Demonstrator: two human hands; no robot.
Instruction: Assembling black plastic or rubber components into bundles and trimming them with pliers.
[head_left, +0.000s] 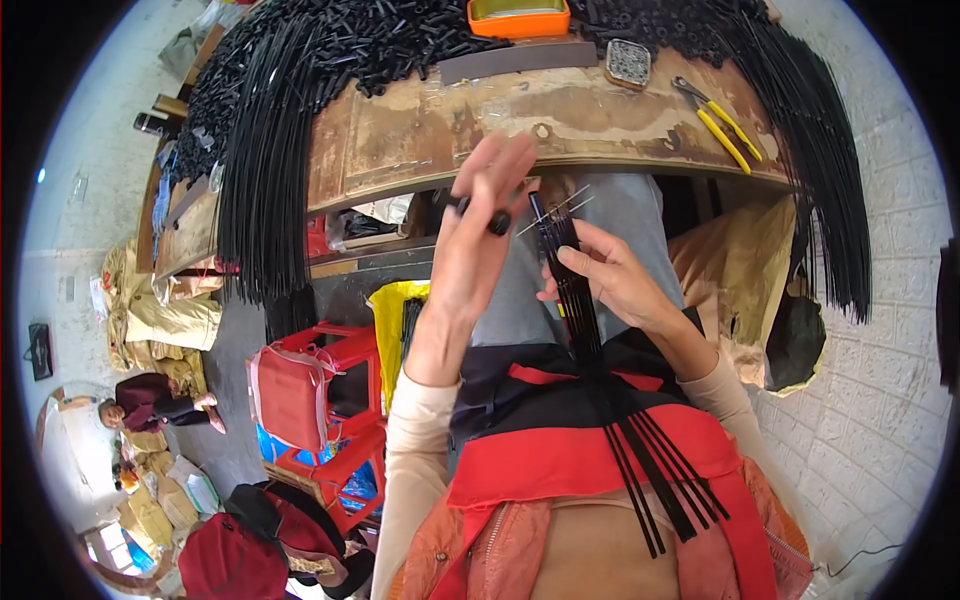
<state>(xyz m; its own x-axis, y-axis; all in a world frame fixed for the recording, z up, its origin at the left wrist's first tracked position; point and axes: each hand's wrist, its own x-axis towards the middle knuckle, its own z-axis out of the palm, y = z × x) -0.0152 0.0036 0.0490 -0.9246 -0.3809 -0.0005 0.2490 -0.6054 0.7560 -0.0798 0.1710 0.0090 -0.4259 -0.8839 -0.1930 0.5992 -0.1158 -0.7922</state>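
Note:
My left hand (467,240) is raised in front of the bench, its fingertips smeared by motion. A short black cylinder (498,222) lies across it, seemingly pinned by the thumb; its exact kind is unclear. My right hand (615,275) is closed around a bundle of thin black rods (577,318), thumb on top. Below the hand the rods fan out over my red and black apron (590,455). Thin metal wires (565,210) stick out crosswise at the bundle's upper end, beside my left hand but apart from it.
Ahead stands a worn wooden bench (400,140) heaped with short black tubes (330,60). Long black rods (265,170) hang over both its ends. Yellow-handled pliers (722,128), a small metal tin (628,63) and an orange container (518,18) rest there. Red stools (300,390) are left; another person (150,405) is farther off.

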